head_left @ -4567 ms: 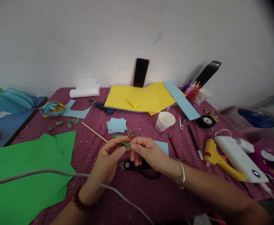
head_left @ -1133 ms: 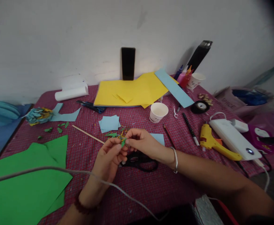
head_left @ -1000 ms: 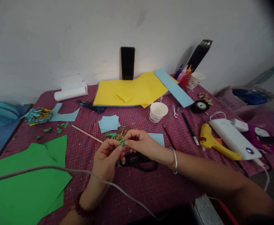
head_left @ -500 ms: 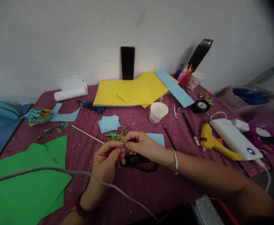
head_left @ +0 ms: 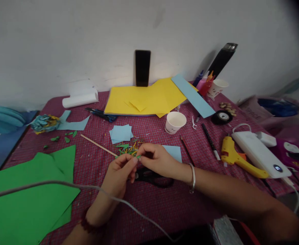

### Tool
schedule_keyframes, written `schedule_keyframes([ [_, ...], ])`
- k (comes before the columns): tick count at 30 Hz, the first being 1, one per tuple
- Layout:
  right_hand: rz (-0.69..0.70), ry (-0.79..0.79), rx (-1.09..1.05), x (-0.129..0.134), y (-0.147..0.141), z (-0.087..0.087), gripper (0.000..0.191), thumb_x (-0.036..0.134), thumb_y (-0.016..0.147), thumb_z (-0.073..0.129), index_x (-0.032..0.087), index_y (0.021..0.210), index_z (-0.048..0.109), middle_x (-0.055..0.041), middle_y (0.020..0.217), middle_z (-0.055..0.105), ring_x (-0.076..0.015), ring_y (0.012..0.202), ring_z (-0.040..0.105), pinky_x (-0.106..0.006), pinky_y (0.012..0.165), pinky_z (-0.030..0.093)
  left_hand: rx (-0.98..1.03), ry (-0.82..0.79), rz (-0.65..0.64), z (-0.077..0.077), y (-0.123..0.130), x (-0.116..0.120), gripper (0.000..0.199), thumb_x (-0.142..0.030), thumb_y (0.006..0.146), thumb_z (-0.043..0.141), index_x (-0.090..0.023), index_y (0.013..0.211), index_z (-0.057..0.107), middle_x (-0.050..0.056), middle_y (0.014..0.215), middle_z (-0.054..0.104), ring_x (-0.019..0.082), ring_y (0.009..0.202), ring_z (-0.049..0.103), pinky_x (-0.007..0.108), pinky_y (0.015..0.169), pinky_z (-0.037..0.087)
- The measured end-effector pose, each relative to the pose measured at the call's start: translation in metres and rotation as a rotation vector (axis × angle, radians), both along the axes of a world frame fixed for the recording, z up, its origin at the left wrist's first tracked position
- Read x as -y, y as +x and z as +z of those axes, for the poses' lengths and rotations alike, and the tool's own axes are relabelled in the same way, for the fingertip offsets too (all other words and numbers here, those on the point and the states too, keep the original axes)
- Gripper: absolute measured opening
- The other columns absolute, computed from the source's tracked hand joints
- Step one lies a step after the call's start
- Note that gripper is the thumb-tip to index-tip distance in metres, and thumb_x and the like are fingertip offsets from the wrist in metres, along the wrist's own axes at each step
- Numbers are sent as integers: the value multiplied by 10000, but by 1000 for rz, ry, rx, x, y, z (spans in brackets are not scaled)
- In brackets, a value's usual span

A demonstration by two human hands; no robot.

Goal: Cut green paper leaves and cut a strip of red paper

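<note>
- A small green piece [head_left: 138, 157], apparently paper, sits at the meeting point of two bare hands, raised in front of the person, above the counter [head_left: 139, 211].
- The left hand [head_left: 119, 172] pinches it between thumb and index finger from its left end; the right hand [head_left: 159, 160] grips it from the opposite side, thumb and fingers closed on it.
- Neither hand is nearer: both touch the piece, and their fingertips almost meet around it.
- The visible sliver seems to run sideways, from one hand toward the other, though the fingers cover most of it, so its full shape cannot be told.
- Just beyond the fingertips lies a heap of green and yellow scraps [head_left: 130, 149].
- Black-handled scissors [head_left: 160, 185] lie below the hands, on the person's side, partly hidden.
- Farther left, a thin wooden stick [head_left: 98, 145] slants toward the left hand, and large green sheets [head_left: 34, 197] spread across the corner.
</note>
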State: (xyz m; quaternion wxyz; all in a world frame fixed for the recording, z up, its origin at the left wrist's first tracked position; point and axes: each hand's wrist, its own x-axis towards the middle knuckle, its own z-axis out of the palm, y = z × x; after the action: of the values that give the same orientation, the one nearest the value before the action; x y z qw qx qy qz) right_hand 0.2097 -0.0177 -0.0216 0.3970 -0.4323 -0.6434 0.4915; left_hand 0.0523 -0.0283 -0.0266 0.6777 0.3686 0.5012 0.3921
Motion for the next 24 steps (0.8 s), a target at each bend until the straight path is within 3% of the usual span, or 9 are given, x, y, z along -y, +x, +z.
schedule_keyframes([
  [3,26,18,26,1,1,0,102,108,781,526,182,761,594,28,703,578,-109,652,521,-222,599,402,-62,102,-10,0,0,2,302,-400,680,730,-168,596,556,-55,480,481,65,406,410,182,380,328],
  [7,45,23,115,2,3,-2,72,154,812,540,186,766,586,27,688,578,-114,642,522,-225,576,383,-303,279,-86,2,-2,3,222,-313,790,602,-172,621,573,-43,506,480,89,468,439,209,460,348],
  [12,31,127,293,3,4,-3,121,127,803,512,191,707,550,10,693,583,-130,662,525,-253,610,374,-694,725,-196,0,-5,5,225,-180,848,496,-183,627,538,-3,631,529,126,608,478,250,568,353],
  [14,37,58,234,4,2,-2,125,156,803,512,196,685,525,16,661,554,-125,627,497,-249,577,362,-875,963,-222,0,-7,7,234,-152,860,479,-186,633,526,15,662,539,143,648,484,271,598,354],
  [18,50,-318,-97,7,-4,-1,176,302,798,556,204,670,484,58,554,459,-91,492,409,-228,483,331,-1120,1326,-280,1,-11,13,215,-161,894,463,-188,728,596,47,704,583,180,701,503,314,653,374],
  [21,-5,-459,-236,5,-9,-2,237,374,772,614,200,673,489,67,524,454,-76,448,391,-221,456,329,-1097,1359,-274,2,-14,16,213,-169,904,465,-207,774,630,51,750,619,182,729,531,317,699,406],
  [24,-80,-320,-154,-5,-7,-4,228,386,810,603,192,707,545,44,559,518,-92,476,447,-229,471,367,-984,1240,-116,1,-16,11,199,-169,898,476,-217,832,657,58,820,653,184,793,573,313,761,443],
])
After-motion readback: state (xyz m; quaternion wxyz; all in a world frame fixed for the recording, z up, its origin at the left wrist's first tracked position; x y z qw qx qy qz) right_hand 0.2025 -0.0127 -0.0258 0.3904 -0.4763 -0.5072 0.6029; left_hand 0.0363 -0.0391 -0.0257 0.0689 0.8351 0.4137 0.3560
